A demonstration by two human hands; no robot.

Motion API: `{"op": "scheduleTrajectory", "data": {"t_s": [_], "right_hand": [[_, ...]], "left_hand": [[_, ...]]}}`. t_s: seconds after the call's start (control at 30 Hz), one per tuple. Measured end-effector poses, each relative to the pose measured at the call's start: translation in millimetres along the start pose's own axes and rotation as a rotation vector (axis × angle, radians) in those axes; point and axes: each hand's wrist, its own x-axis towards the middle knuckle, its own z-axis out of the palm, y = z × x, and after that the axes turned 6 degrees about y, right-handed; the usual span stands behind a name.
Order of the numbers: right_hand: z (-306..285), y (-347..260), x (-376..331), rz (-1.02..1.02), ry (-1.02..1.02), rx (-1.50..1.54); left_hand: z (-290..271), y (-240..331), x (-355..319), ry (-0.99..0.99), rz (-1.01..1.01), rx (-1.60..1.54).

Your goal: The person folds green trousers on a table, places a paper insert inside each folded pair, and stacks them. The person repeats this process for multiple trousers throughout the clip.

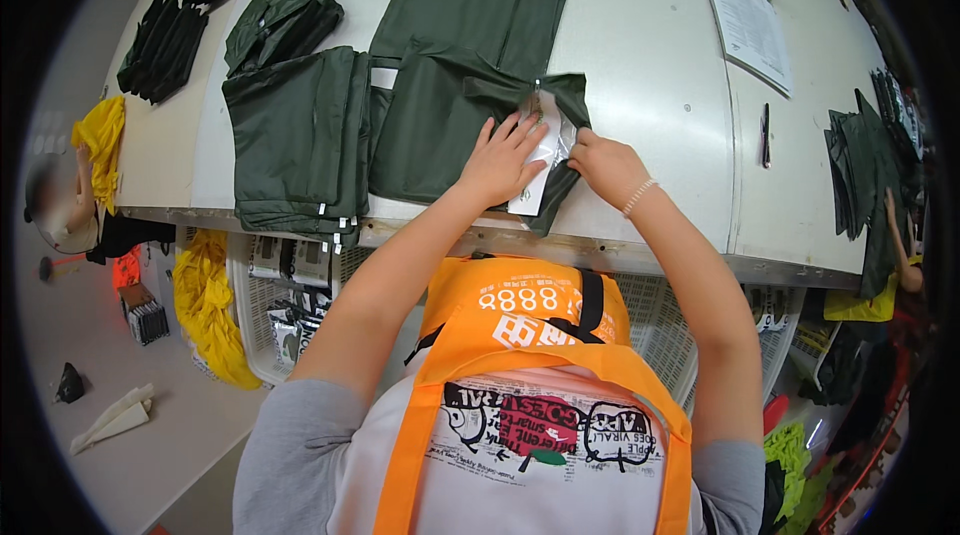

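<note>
My left hand [503, 165] lies flat with its fingers spread over a white printed card [527, 197], pressing it onto a dark green fabric bag [430, 125]. Clear shiny plastic [566, 135] shows beside the card, between my two hands. On the bag's right side, my right hand [608, 167] has its fingertips pinched together at the edge of the green fabric and plastic; exactly which layer they grip is hard to see. The bag's right part is folded and creased, with a small pale zip pull near its upper edge.
A stack of folded green bags [295, 135] sits to the left, with a crumpled one [282, 20] behind it. Another flat bag [475, 5] lies at the far side. Papers [750, 30] and a pen [766, 135] lie right. White baskets [655, 320] stand below the table edge [640, 253]. People work at both sides.
</note>
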Motion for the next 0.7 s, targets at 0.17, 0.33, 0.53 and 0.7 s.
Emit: {"op": "scheduleTrajectory", "data": {"t_s": [0.17,0.33,0.53,0.7], "right_hand": [[-34.4,1.4,-21.9,-0.074,0.139,0.19],[-18.1,-4.7,-26.9,-0.043,0.062,0.2],[-7.0,-11.9,-35.0,0.143,0.269,0.223],[63.4,-38.6,-73.7,0.238,0.209,0.032]], "left_hand": [[-2.9,11.7,14.5,0.029,0.035,0.058],[-3.8,25.0,33.7,0.071,0.14,-0.026],[-7.7,20.4,36.6,-0.051,0.175,-0.015],[-17.2,-28.8,-9.8,0.195,-0.218,0.169]]}}
